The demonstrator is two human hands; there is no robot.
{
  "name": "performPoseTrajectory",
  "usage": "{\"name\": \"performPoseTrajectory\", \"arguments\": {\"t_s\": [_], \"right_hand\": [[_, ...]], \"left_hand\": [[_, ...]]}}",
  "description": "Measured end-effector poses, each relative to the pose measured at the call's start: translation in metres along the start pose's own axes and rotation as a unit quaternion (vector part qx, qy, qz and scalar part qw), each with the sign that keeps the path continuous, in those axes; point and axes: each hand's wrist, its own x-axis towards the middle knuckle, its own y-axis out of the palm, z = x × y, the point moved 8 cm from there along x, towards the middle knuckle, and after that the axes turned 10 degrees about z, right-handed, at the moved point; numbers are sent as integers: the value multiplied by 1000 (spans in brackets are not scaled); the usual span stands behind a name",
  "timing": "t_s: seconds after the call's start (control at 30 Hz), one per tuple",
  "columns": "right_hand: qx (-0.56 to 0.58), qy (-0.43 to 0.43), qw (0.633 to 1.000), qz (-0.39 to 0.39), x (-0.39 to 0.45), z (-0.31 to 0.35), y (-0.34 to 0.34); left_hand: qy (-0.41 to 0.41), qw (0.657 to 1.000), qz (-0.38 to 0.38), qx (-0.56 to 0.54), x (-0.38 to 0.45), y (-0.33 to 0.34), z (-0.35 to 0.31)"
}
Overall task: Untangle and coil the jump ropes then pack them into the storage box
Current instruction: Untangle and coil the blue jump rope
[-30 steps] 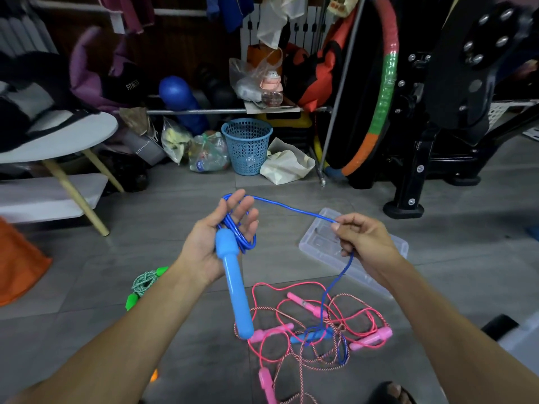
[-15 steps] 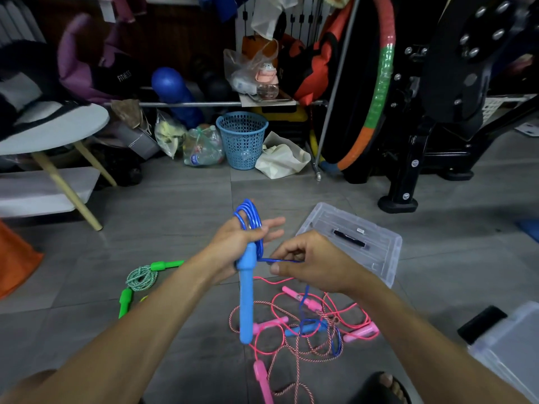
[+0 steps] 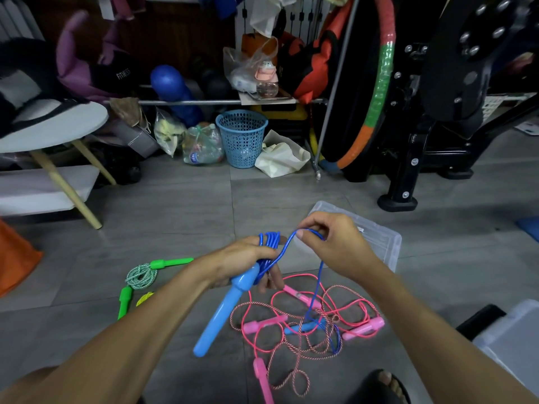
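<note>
Grey floor tiles (image 3: 175,217) carry everything, with gym clutter and a blue basket (image 3: 241,138) along the far wall. Both hands work just above the floor. The left hand (image 3: 242,263) has the blue rope (image 3: 269,243) wound in several loops around its fingers, its thumb pressing the top of the blue handle (image 3: 224,310), which hangs down and toward the person. The right hand (image 3: 332,246) pinches the free run of that rope between thumb and fingertips, just beside the coil and slightly higher.

From the right hand's pinch the rope drops straight down into the tangle (image 3: 309,325) of pink ropes on the floor, where the second blue handle (image 3: 306,327) lies among pink handles, crossed by pink strands. So the uncoiled length runs downward and toward the person from the right hand, and that far handle is nearer the right hand than the left.

My judgement: this is mid-coil on the blue rope, and the next wrap goes over the left fingers, along the line of the existing loops. The slack may snag, since the lower part threads through the pink strands.

A green rope (image 3: 141,277) sits coiled on the floor to the left. A clear lid (image 3: 379,240) lies beyond the right hand, partly hidden by it; the box (image 3: 513,342) shows at the right edge, its inside out of view.
</note>
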Motion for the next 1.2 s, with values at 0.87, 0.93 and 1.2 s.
{"name": "performPoseTrajectory", "arguments": {"t_s": [0.87, 0.93, 1.2], "right_hand": [[380, 121, 917, -12, 10, -64, -10], [234, 115, 965, -2, 7, -55, -15], [99, 36, 959, 264, -11, 6, 42]], "left_hand": [[246, 779, -160, -554, -33, -70, -20], [271, 762, -138, -572, -32, -68, -25], [232, 882, -133, -388, -18, -57, -30]]}}
